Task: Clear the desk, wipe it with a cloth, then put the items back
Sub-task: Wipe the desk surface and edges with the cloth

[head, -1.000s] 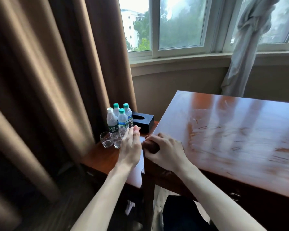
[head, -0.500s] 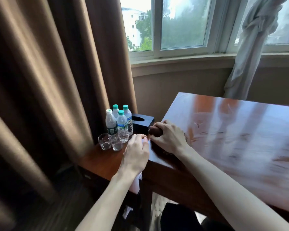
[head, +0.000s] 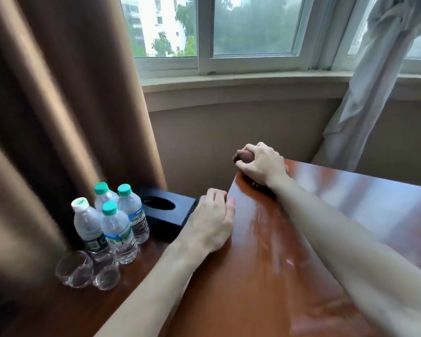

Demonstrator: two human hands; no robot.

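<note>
My right hand clenches a bunched brown cloth at the far left corner of the desk, glossy reddish wood, streaked wet. My left hand rests relaxed on the desk's left edge. Lower side table: four clear plastic bottles, two glasses, black tissue box. Brown curtain, window behind.

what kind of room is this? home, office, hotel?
Likely a hotel room: four small water bottles with two drinking glasses, a black tissue box, a polished wooden desk and heavy brown curtains at the window.
</note>
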